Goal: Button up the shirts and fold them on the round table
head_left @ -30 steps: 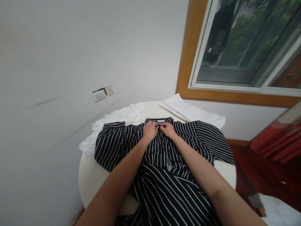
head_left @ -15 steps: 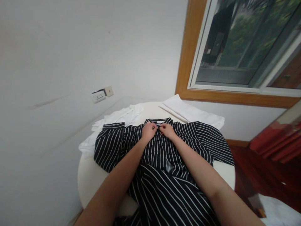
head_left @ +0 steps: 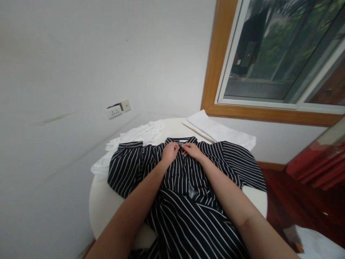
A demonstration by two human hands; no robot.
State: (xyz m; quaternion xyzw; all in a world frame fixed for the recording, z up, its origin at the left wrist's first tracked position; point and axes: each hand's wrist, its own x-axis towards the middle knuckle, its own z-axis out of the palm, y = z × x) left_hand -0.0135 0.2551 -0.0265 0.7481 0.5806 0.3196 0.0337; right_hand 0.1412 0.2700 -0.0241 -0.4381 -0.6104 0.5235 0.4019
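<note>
A black shirt with white stripes (head_left: 175, 176) lies spread on a round white table (head_left: 257, 199), its collar at the far side and its sleeves out to both sides. Just below the collar, my left hand (head_left: 170, 151) pinches the front edge of the shirt between thumb and fingers. My right hand (head_left: 192, 150) is closed on the facing edge, fingertips almost touching those of the left. Whatever small part sits between the fingertips is too small to make out. The shirt's lower part hangs toward me over the near side of the table.
White crumpled cloth (head_left: 138, 133) lies at the table's left back, and a folded white cloth (head_left: 219, 130) at the right back. A wall with a socket (head_left: 114, 112) stands behind, beside a wood-framed window (head_left: 245, 112). A red curtain (head_left: 318, 167) hangs at right.
My fingertips have drawn slightly closer together at the shirt's neck opening. The view has shifted a little; the shirt lies as before.
</note>
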